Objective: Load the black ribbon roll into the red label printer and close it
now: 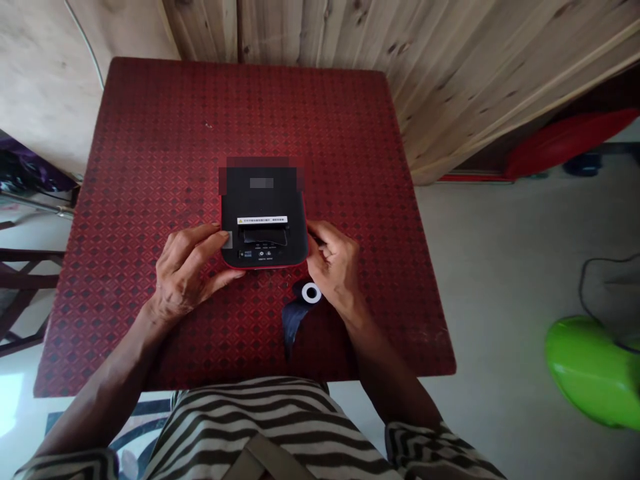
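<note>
Black unit (265, 207): sits between the fingers of both hands, held at its sides, front edge toward the wearer.
Left hand (183, 273): fingers half bent, thumb spread well away from the index finger; index fingertip on the grey patch (229, 241) at the front left corner, thumb at the front edge.
Right hand (336, 263): fingers curled inward with a narrow gap, holding the right side; some fingertips are hidden.
Warning strip (263, 220): white, between the two hands' fingers and slightly beyond them; carries a yellow triangle and one line of small characters, too small to read.
Slot (265, 236): dark, directly between the fingers.
Panel icons (261, 253): white symbols with tiny captions, right of the left thumb; wording illegible.
Lid marking: pixelated grey block (261, 183), beyond the fingers; content unreadable.
Roll (305, 293): white ring-shaped end, nearer the wearer than the right fingers; dark strip (293, 320) beside it.
Table (165, 147): red, patterned, beneath both hands.
</note>
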`<action>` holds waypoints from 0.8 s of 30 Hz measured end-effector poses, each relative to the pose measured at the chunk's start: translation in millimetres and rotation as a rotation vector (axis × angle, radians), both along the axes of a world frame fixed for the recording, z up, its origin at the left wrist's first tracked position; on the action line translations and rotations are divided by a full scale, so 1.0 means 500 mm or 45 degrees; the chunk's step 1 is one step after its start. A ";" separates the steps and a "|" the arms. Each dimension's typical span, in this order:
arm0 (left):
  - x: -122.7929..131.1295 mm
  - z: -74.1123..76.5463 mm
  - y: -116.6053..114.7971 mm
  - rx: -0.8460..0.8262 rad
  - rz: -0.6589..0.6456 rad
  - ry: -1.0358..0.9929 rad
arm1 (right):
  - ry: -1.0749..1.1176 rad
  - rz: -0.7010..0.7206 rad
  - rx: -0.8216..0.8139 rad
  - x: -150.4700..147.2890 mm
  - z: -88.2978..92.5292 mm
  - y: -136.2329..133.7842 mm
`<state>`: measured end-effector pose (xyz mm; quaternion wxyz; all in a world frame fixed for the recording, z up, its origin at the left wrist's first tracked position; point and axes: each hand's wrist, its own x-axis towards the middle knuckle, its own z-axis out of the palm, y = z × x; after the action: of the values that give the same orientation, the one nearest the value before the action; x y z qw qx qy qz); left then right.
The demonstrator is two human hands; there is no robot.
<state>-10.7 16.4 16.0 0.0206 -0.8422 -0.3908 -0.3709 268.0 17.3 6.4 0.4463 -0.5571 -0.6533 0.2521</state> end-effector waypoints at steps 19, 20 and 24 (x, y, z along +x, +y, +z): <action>-0.018 0.022 0.016 -0.040 -0.040 0.041 | -0.059 0.016 0.066 -0.001 -0.002 0.001; -0.018 0.024 0.016 -0.047 -0.044 0.044 | -0.058 0.016 0.071 -0.001 -0.003 0.001; -0.017 0.036 0.017 -0.086 -0.035 0.067 | -0.062 0.013 0.066 -0.001 -0.003 0.002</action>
<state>-19.1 24.9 34.2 -0.0025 -0.8571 -0.3908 -0.3356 267.4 18.5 4.7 0.4433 -0.5482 -0.6731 0.2235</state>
